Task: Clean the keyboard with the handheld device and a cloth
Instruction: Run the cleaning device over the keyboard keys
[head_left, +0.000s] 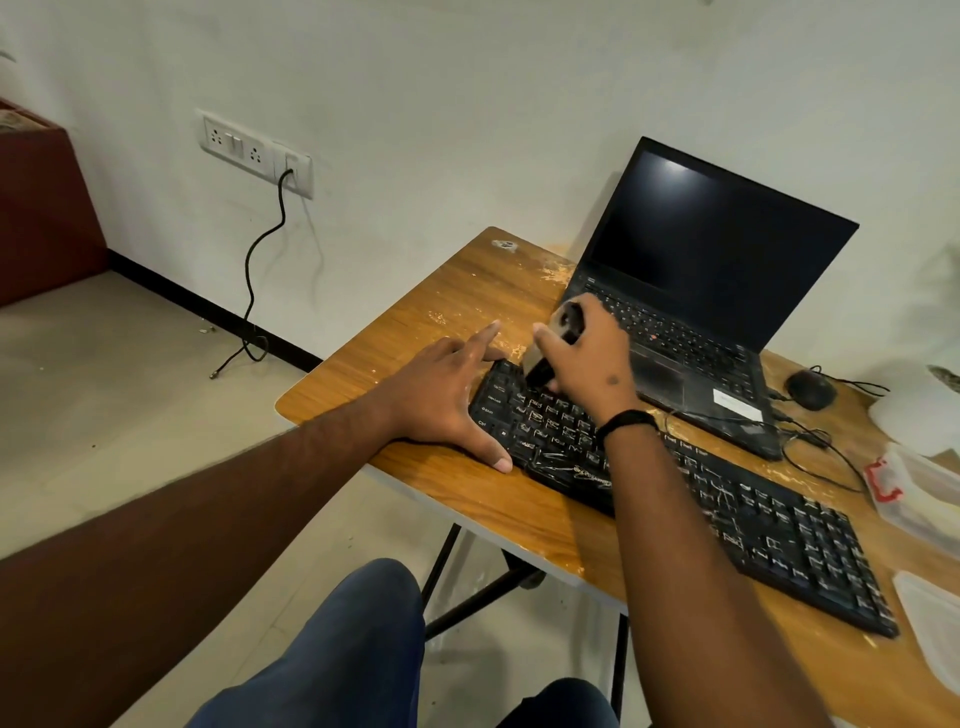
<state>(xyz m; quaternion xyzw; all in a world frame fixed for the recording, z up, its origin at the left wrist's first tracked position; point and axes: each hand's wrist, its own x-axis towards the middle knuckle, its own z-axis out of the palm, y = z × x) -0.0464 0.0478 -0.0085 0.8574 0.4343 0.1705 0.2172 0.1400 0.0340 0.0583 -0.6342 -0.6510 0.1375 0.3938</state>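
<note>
Scuffed wooden table; left hand flat; right hand grips device.

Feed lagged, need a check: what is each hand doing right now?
Left hand: open, fingers straight, resting at the black keyboard's left end.
Right hand: gripping the dark handheld device, held over the keys.

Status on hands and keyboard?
Right hand grips handheld device, nozzle on keyboard far-left keys. Left hand flat, bracing keyboard's left end. No cloth seen. Nothing blocking.
</note>
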